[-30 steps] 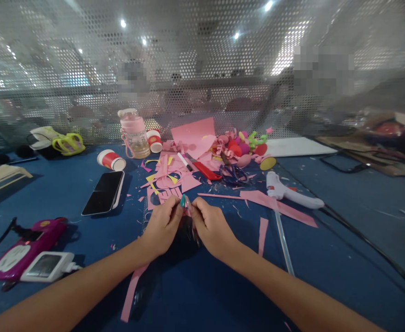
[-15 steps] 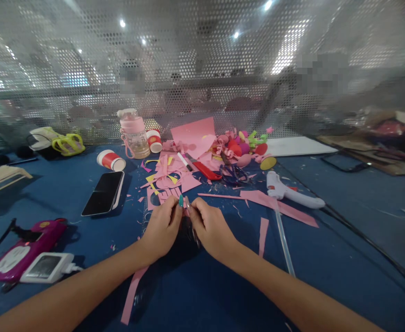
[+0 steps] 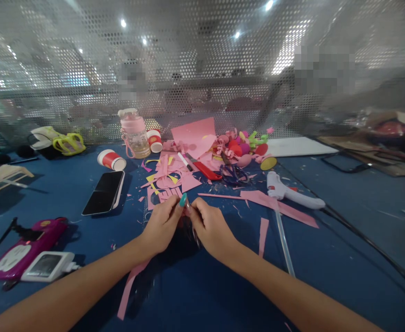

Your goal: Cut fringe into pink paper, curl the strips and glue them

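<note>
Both of my hands meet over the middle of the blue table. My left hand [image 3: 163, 226] and my right hand [image 3: 212, 228] pinch a small pink paper piece [image 3: 187, 211] between their fingertips. The piece is mostly hidden by my fingers. Pink and yellow paper scraps [image 3: 168, 180] lie just beyond my hands. A long pink strip [image 3: 128, 289] lies under my left forearm.
A phone [image 3: 104, 192], a red-and-white cup [image 3: 111, 160] and a pink bottle [image 3: 134, 133] are at the left. A red utility knife [image 3: 204, 169], scissors [image 3: 234, 174], a white glue gun [image 3: 292, 193] and a glue stick [image 3: 283, 242] lie to the right. A perforated screen stands behind.
My fingertips have shifted slightly on the small pink piece. The long pink strip under my left arm has slid a little towards me.
</note>
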A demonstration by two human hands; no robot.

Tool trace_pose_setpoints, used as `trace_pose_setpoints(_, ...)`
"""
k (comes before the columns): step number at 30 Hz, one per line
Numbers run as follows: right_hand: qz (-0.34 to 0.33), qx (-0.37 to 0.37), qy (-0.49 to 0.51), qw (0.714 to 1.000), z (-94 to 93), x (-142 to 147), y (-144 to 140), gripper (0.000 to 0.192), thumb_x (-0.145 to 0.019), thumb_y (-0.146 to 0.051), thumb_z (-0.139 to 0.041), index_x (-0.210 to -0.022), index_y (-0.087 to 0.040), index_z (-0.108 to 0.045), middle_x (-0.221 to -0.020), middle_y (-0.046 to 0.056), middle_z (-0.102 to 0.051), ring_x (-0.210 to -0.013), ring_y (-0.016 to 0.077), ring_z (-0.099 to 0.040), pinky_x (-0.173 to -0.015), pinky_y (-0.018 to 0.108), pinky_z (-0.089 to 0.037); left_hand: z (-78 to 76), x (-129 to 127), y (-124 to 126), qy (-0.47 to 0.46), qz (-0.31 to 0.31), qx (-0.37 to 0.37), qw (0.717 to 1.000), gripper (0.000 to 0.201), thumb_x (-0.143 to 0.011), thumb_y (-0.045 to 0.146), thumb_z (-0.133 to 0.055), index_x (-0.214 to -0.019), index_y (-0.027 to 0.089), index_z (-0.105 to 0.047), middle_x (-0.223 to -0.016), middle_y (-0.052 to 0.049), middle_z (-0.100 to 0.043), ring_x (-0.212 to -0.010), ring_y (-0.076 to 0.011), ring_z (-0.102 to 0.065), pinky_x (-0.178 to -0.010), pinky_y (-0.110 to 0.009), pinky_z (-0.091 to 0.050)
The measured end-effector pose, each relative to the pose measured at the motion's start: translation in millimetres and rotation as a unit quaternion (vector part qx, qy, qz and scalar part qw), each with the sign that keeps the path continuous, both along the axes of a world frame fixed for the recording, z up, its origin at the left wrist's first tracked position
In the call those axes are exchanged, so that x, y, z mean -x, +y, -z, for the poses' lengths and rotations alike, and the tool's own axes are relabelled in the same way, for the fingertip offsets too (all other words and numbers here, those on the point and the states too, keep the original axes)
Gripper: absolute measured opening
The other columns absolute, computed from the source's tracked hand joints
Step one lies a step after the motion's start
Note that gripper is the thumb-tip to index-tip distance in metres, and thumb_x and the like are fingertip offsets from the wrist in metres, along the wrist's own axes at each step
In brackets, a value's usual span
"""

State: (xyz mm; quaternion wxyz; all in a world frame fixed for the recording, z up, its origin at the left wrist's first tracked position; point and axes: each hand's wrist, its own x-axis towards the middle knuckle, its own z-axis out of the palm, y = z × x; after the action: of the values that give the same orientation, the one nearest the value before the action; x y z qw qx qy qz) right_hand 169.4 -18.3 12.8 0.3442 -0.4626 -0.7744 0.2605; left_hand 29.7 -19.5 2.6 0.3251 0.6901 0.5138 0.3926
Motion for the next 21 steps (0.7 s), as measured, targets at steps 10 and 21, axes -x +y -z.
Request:
trace_pose_setpoints(10,0.004,-0.012,-0.017,1.000,-0.7,1.0,0.1,0.020,-0.086,-0.023,-0.035,-0.066,-0.021,-0.037,-0.052,-0.001,-0.046,-0.044,0.0117,-0.044,-0.046,0.022,-0.029,-6.0,-2.8,-1.6,0.055,-0.038,-0.010,0.998,0.025,-0.086,0.031,-0.034,-0.065,0.018,-0.040,-0.055,0.005,-0.043,-0.050,-0.0094,-0.039,-0.049,-0.022,-0.031)
trace_pose_setpoints(21,-0.006,-0.039,-0.022,0.999,2.0,0.1,0.7,0.019,-0.085,-0.020,-0.036,-0.066,-0.020,-0.035,-0.051,-0.003,-0.042,-0.043,0.0099,-0.041,-0.045,0.021,-0.026,1.4,-1.0,1.6,-0.009,-0.029,0.024,0.999,0.028,-0.085,0.034,-0.037,-0.062,0.018,-0.036,-0.050,0.007,-0.038,-0.044,-0.0073,-0.036,-0.044,-0.020,-0.029)
